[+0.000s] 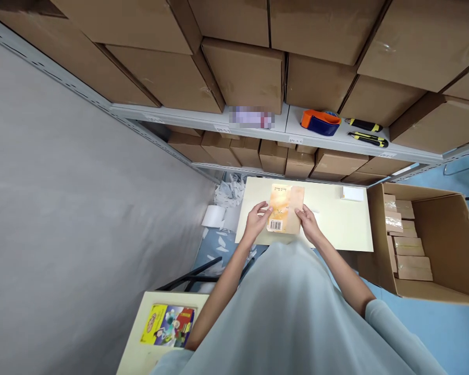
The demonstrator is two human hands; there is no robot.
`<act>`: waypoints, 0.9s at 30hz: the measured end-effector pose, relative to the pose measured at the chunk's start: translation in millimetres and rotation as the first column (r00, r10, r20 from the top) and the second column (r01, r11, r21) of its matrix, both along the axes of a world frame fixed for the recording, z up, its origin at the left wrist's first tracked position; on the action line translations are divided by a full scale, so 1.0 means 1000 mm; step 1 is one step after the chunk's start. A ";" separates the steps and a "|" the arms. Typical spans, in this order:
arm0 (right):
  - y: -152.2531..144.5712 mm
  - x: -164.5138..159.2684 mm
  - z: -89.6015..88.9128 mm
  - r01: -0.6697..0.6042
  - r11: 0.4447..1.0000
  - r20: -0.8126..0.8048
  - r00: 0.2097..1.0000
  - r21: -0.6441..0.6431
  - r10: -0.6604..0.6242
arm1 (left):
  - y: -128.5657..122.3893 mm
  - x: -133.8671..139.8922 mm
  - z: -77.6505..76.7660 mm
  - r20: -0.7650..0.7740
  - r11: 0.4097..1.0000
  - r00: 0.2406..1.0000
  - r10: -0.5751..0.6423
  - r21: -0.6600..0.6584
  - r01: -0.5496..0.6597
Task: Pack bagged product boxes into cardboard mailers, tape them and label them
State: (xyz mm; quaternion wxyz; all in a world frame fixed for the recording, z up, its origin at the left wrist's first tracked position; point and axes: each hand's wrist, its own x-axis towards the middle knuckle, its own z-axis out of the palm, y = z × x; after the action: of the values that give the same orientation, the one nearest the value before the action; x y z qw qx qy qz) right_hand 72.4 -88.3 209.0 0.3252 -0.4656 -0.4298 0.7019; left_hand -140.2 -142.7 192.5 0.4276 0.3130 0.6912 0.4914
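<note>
I hold an orange-tan book (284,213) with a barcode at its lower left, over the near edge of a cream table (336,219). My left hand (256,219) grips its left side. My right hand (308,221) grips its right side, where a brown paper wrap covers the cover. A small white pad (353,194) lies at the table's far right corner.
An open cardboard box (445,245) with several wrapped packets stands on the blue floor at right. A metal shelf (203,117) above carries cartons, an orange tape dispenser (319,122) and two utility knives (365,131). Paper scraps (226,198) litter the left. A colourful book (168,325) lies on a nearer table.
</note>
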 end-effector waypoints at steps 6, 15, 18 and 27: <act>0.000 0.014 -0.002 -0.039 0.998 0.025 0.999 0.043 0.038 | -0.004 0.009 -0.017 0.231 0.993 0.966 -0.115 -0.012 0.121; -0.003 0.021 -0.016 -0.041 0.988 0.120 0.993 0.146 0.024 | -0.016 0.029 -0.012 0.052 0.997 0.995 -0.083 0.006 0.083; 0.001 0.022 -0.020 -0.001 0.982 0.214 0.976 0.189 -0.040 | -0.015 0.028 -0.003 -0.026 0.999 0.999 -0.036 0.034 0.037; -0.015 -0.013 0.009 -0.001 0.997 0.038 0.999 0.082 -0.002 | -0.014 0.051 0.036 -0.480 0.955 0.877 0.024 0.271 0.123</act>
State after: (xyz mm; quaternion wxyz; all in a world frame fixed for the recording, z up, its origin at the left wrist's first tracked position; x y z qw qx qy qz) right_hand 59.4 -103.1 217.8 0.3361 -0.4651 -0.4643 0.6747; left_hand -89.5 -156.7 228.3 0.2050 0.5022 0.6862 0.4847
